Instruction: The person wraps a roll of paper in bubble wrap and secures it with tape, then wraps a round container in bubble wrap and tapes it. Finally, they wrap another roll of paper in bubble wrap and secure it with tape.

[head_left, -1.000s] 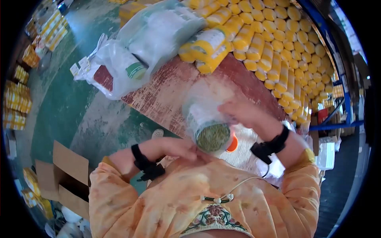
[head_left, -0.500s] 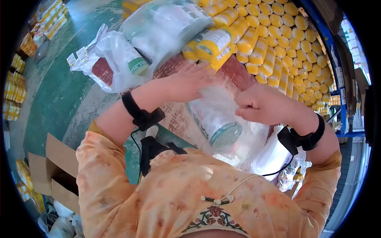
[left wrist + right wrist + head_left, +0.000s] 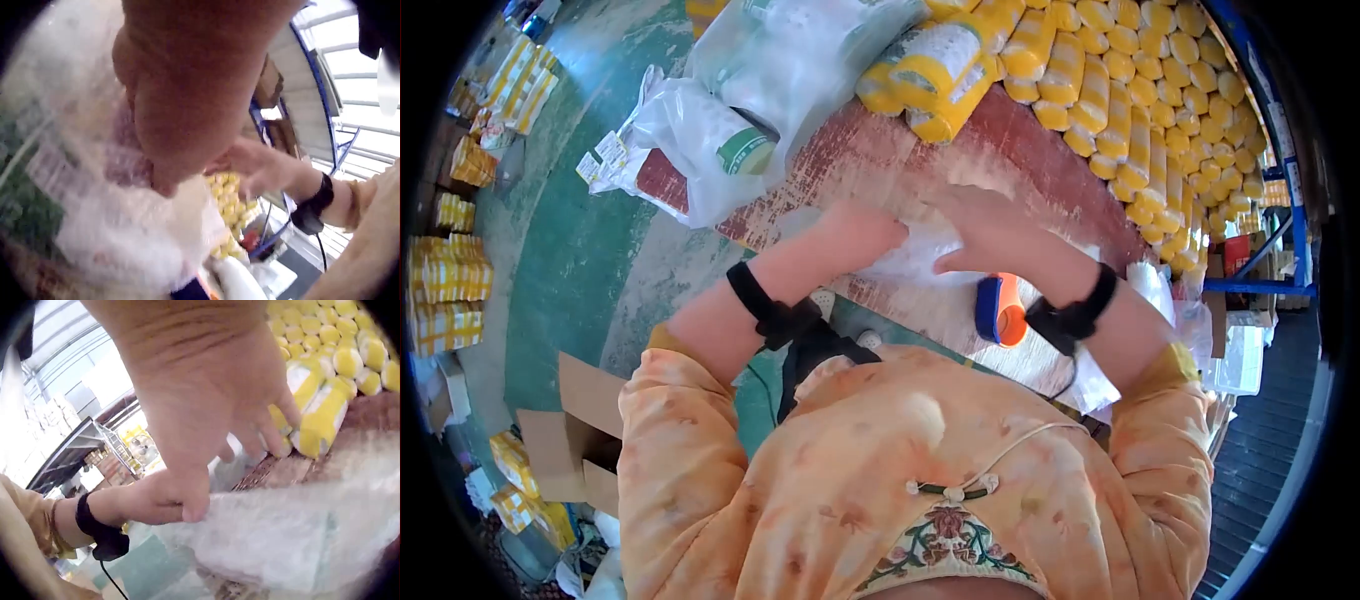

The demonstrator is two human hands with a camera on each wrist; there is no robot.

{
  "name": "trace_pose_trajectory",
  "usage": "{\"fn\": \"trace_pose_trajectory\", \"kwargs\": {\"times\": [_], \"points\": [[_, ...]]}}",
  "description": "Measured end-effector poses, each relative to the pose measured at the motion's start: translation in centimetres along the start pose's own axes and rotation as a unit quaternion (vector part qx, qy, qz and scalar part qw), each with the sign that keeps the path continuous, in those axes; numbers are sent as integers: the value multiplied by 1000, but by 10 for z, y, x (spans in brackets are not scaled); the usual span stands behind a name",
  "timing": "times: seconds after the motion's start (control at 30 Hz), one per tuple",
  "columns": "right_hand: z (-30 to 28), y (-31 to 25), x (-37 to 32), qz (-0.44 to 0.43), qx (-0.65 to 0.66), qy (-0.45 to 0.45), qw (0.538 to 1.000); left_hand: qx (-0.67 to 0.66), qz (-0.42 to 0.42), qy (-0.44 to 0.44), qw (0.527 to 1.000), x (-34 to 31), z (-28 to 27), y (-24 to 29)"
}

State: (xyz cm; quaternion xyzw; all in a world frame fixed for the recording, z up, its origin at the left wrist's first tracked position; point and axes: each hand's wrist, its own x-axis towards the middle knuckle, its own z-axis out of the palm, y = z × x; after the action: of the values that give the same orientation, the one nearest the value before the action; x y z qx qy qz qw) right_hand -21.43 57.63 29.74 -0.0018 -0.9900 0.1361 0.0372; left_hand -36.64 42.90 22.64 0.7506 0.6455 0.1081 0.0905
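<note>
Over the worn red board (image 3: 1050, 170), the left hand (image 3: 865, 235) and right hand (image 3: 990, 230) are close together with clear plastic (image 3: 915, 258) between them. Curled left-hand (image 3: 162, 500) fingers pinch the edge of the plastic (image 3: 269, 534), as the right wrist view shows. The right hand (image 3: 219, 412) has its fingers spread just above the plastic. A blurred plastic-wrapped package with green (image 3: 25, 194) parts lies by the left hand (image 3: 159, 125) in the left wrist view; in the head view the hands and arms mostly hide it.
Behind the hands lie bagged goods (image 3: 800, 70) and a smaller bagged roll (image 3: 745, 150). Yellow packages (image 3: 945, 80) stack up at back right. An orange and blue object (image 3: 1000, 310) sits near the right wrist. An open carton (image 3: 550, 450) stands at lower left.
The left hand has gone from spread to curled. The right hand has opened and moved left. The wrapped package has moved from in front of the body, and the orange and blue object is uncovered.
</note>
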Motion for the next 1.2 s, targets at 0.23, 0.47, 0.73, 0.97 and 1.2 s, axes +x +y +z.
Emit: {"fn": "trace_pose_trajectory", "kwargs": {"times": [0.23,0.47,0.73,0.97,1.2], "points": [[76,25,6,131,-46,-160,977,-60,-98,-58,992,-8,-26,0],[70,33,0,170,87,-110,975,54,-114,-126,984,-31,-20,-30],[75,45,-13,162,15,-171,972,7,-155,-133,979,-29,-10,-46],[88,53,-12,152,-91,-101,979,77,-172,-140,972,-22,-11,-45],[96,30,-28,160,-128,5,979,143,-195,-128,962,-26,-29,-15]]}}
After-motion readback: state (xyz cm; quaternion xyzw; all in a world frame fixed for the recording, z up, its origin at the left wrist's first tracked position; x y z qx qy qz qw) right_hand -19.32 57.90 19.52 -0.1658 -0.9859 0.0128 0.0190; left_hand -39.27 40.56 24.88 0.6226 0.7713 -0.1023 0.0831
